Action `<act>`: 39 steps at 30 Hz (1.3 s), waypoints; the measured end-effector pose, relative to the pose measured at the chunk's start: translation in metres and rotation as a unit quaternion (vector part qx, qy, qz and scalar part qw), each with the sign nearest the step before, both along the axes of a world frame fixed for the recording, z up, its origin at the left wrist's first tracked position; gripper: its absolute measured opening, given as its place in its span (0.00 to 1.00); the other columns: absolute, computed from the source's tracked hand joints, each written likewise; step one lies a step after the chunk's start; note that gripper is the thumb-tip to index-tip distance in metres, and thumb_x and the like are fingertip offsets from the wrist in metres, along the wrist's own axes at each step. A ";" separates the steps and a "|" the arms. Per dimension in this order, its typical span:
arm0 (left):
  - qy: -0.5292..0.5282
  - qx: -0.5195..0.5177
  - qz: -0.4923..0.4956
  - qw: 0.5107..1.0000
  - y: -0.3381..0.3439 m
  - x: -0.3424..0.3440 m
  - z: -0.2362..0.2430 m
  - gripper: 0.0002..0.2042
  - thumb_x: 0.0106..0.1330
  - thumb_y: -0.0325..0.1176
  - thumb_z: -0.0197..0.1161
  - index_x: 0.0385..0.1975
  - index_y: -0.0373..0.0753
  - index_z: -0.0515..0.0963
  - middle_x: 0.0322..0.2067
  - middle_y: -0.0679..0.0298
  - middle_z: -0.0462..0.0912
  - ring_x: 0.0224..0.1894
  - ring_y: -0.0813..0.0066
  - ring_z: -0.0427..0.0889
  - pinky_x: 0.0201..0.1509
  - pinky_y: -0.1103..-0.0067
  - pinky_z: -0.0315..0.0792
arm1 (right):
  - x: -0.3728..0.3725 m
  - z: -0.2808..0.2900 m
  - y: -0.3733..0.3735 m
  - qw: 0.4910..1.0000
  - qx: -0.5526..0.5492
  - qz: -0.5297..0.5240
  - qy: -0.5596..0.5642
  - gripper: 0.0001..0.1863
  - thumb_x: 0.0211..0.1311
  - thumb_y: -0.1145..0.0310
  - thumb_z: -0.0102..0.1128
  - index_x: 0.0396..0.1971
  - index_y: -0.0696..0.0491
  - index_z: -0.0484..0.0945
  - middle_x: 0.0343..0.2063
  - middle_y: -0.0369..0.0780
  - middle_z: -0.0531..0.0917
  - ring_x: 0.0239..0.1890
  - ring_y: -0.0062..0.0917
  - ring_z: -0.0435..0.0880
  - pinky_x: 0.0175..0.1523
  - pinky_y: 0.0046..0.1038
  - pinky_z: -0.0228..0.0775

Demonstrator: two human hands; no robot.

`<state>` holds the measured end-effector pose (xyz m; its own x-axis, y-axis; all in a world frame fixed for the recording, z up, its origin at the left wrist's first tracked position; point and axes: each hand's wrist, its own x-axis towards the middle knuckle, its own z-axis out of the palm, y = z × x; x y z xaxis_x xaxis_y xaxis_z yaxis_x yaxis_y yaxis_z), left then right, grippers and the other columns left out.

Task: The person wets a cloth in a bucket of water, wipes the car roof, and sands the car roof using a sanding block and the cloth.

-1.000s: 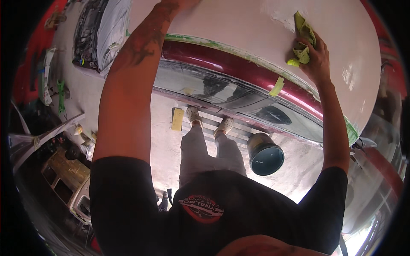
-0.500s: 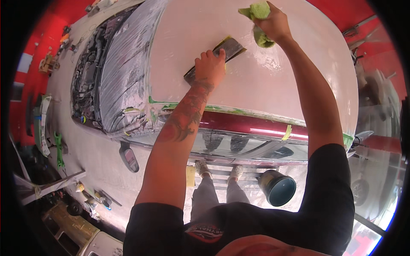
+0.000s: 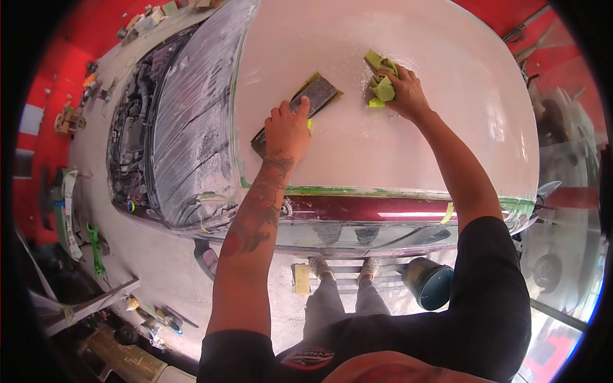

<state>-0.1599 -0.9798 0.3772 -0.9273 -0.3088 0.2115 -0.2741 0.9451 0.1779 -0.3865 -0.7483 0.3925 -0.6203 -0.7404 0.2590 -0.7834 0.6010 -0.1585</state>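
My left hand (image 3: 287,131) is wrapped over a long dark sanding block (image 3: 318,97), with yellowish paper edges showing at its far end. The block lies slantwise on the pale pinkish car roof (image 3: 466,70). To the right, my right hand (image 3: 408,94) grips a crumpled green cloth (image 3: 384,87) against the same roof. Wet streaks and droplets show around the cloth. Block and cloth are apart, with bare roof between them.
Green masking tape (image 3: 364,191) edges the roof above a dark red side rail (image 3: 383,209). Cloudy plastic sheeting (image 3: 195,102) covers the windshield at left, beyond which the engine bay (image 3: 137,115) is exposed. A dark bucket (image 3: 434,287) stands by my feet on a slatted platform (image 3: 348,271).
My left hand and the sanding block have slid left and toward me. My right hand has brought the green cloth nearer, down onto the roof. The view has shifted slightly.
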 end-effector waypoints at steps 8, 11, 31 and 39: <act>-0.033 -0.005 0.005 0.999 0.002 -0.002 0.009 0.30 0.57 0.30 0.63 0.64 0.50 0.69 0.51 0.55 0.73 0.49 0.56 0.75 0.50 0.62 0.71 | 0.007 0.028 -0.091 0.992 -0.110 -0.056 -0.024 0.31 0.46 0.59 0.74 0.53 0.48 0.75 0.46 0.47 0.79 0.47 0.41 0.82 0.51 0.40 0.76; -0.055 -0.011 -0.002 0.998 0.003 0.002 0.005 0.31 0.58 0.31 0.63 0.65 0.51 0.68 0.54 0.53 0.73 0.51 0.55 0.75 0.52 0.62 0.71 | 0.013 0.018 -0.109 0.995 -0.076 0.052 -0.032 0.28 0.46 0.60 0.73 0.50 0.48 0.75 0.46 0.49 0.80 0.44 0.46 0.83 0.49 0.42 0.77; -0.059 0.004 0.038 0.998 0.058 -0.118 0.027 0.29 0.61 0.30 0.63 0.66 0.42 0.68 0.54 0.46 0.73 0.56 0.46 0.72 0.57 0.59 0.68 | -0.011 0.012 0.075 0.972 -0.180 -0.144 -0.044 0.23 0.46 0.69 0.73 0.45 0.45 0.78 0.40 0.42 0.78 0.40 0.39 0.82 0.41 0.39 0.77; 0.025 -0.032 0.003 0.999 0.100 -0.059 -0.004 0.29 0.64 0.28 0.59 0.68 0.42 0.65 0.57 0.45 0.70 0.57 0.44 0.69 0.63 0.58 0.62 | -0.013 0.023 0.081 0.969 -0.187 -0.148 -0.059 0.20 0.43 0.74 0.70 0.39 0.46 0.77 0.37 0.41 0.76 0.35 0.38 0.80 0.36 0.40 0.76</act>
<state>-0.2186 -0.8794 0.3734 -0.9132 -0.2995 0.2765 -0.2731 0.9531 0.1304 -0.4000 -0.6677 0.4157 -0.8328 -0.3944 0.3884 -0.5488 0.6795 -0.4868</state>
